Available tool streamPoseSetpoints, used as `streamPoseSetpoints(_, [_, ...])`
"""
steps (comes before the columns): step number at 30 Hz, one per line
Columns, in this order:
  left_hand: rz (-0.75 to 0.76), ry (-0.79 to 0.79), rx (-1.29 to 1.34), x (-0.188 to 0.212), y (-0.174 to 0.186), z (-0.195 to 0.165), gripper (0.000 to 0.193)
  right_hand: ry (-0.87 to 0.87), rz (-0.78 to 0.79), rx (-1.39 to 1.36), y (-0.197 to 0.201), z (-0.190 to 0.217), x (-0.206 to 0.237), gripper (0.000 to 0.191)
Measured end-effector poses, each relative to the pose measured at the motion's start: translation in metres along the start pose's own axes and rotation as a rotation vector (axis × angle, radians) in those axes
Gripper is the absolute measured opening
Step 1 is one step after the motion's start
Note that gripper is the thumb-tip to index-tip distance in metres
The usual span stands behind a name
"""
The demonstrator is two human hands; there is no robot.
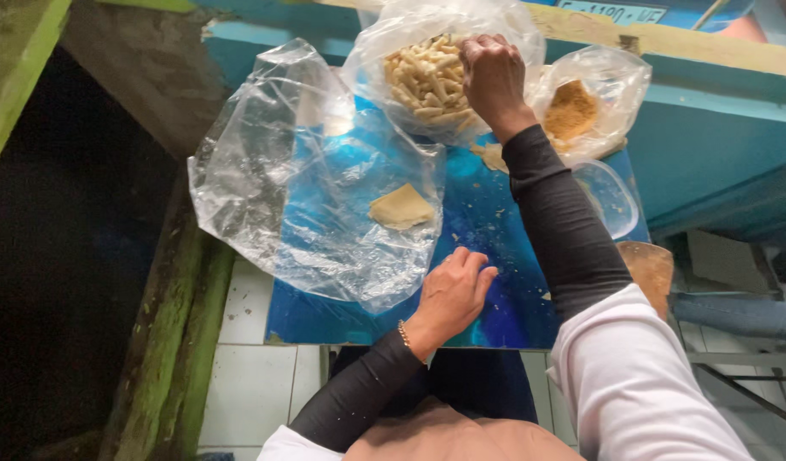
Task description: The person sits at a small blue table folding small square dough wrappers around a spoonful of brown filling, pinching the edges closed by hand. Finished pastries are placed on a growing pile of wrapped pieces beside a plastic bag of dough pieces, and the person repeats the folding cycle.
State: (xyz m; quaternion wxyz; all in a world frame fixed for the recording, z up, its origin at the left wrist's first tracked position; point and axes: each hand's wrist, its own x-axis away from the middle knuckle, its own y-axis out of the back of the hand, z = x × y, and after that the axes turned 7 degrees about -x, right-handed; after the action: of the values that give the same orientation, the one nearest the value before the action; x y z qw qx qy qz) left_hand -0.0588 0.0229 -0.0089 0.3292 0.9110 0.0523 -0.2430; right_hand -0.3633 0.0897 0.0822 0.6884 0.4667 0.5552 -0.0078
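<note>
The clear plastic bag of pale, short stick-shaped crackers (427, 81) is stood open at the far side of the table, and its mouth is entered from the right by the right hand (494, 78). The fingers (478, 49) are curled downward among the sticks; whether any are actually pinched cannot be told, since the fingertips are buried.

Just right of those fingers a second clear bag holding orange-brown crumbly snack (581, 107) is leaned against the first. Near the wrist a loose pale chip (493, 156) is left on the blue plastic-covered table (495, 282). Below and left of the fingers a large, nearly empty crumpled clear bag (299, 188) is spread flat, with one tan flat cracker piece (401, 207) lying on it.

The left hand (453, 294) is rested on the table near that bag's edge, its fingers loosely bent and nothing gripped.

The upright bag is judged soft-walled and unsupported: it could be tipped or dragged by a careless withdrawal, and sticks could be spilled. Brittle pieces could be crushed by too tight a squeeze. The neighbouring bag could be toppled by the forearm.
</note>
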Motion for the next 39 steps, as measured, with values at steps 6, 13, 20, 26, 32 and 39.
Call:
streamPoseSetpoints(6, [0.031, -0.045, -0.062, 0.004, -0.006, 0.006, 0.017, -0.191, 0.498, -0.807, 0.022, 0.079, 0.039, 0.012])
streamPoseSetpoints(13, [0.024, -0.048, -0.103, 0.006, -0.017, 0.013, 0.019, -0.076, 0.704, -0.506, 0.03, 0.128, 0.084, 0.004])
streamPoseSetpoints(20, [-0.026, -0.156, -0.023, 0.004, -0.006, 0.008, 0.011, -0.484, 0.659, -0.687, 0.01, 0.106, 0.102, 0.013])
streamPoseSetpoints(26, [-0.082, -0.261, 0.014, 0.001, 0.014, -0.002, 0.012, -0.846, 0.33, -1.107, 0.019, 0.086, 0.12, 0.013])
streamPoseSetpoints(32, [-0.086, -0.085, 0.162, 0.01, 0.027, -0.01, 0.016, -0.574, 0.239, -0.708, 0.129, 0.089, 0.174, 0.015])
streamPoseSetpoints(39, [-0.03, -0.158, -0.028, 0.028, 0.023, -0.01, 0.021, -0.127, 0.413, -0.302, 0.201, 0.17, 0.229, 0.031])
